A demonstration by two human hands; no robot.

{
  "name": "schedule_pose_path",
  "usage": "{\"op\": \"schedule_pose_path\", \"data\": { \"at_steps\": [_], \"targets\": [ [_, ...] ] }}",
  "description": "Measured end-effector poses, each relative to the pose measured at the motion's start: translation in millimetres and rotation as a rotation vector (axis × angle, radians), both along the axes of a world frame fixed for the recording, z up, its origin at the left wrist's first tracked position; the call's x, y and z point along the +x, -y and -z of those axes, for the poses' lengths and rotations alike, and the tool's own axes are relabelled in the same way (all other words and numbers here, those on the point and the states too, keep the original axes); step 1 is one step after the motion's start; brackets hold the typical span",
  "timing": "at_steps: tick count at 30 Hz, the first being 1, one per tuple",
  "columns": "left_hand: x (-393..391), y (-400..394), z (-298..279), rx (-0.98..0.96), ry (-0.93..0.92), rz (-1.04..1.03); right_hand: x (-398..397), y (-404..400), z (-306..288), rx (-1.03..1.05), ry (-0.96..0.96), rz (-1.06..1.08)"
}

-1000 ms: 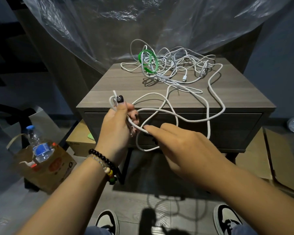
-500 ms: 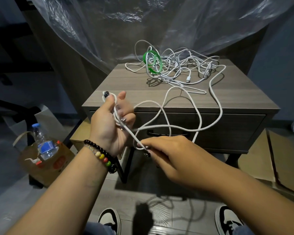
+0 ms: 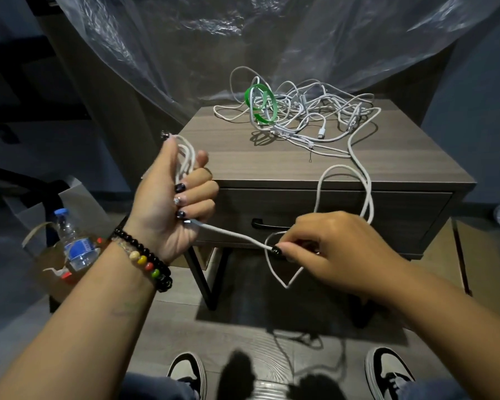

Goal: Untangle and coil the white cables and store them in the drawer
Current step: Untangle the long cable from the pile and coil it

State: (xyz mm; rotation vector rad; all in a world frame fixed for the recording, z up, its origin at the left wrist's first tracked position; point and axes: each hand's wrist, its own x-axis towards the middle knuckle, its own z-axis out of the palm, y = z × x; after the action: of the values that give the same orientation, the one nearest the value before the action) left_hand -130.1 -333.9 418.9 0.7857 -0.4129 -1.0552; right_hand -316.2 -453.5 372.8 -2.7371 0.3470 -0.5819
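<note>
Your left hand (image 3: 168,209) grips coiled white cable (image 3: 231,233), right hand (image 3: 335,249) pinches it before the shut drawer (image 3: 358,215), tangled pile (image 3: 300,111) behind.

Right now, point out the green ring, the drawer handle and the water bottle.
green ring (image 3: 274,106): head view, right side of its band.
drawer handle (image 3: 267,225): head view, dark bar left of the right hand.
water bottle (image 3: 75,243): head view, blue label.

Both hands (image 3: 168,209) on white cable (image 3: 231,233)
</note>
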Motion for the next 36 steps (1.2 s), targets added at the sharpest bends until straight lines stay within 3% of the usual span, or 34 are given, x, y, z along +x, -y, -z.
{"op": "schedule_pose_path", "data": {
  "at_steps": [12,21,24,30,36],
  "targets": [
    [-30,-6,8,0.139,0.097,0.232,-9,7,-10,-0.038,-0.245,0.080],
    [-35,-3,28,0.343,0.248,0.144,-10,19,-7,0.075,0.069,0.173],
    [-38,-6,29,0.337,0.242,0.250,-11,16,-8,0.023,0.051,0.136],
    [-44,-3,28,0.407,0.336,0.265,-14,15,-8,-0.121,0.043,0.129],
    [-48,1,27,0.476,0.392,0.310,-16,14,-9,-0.138,0.038,0.104]
  ]
}}
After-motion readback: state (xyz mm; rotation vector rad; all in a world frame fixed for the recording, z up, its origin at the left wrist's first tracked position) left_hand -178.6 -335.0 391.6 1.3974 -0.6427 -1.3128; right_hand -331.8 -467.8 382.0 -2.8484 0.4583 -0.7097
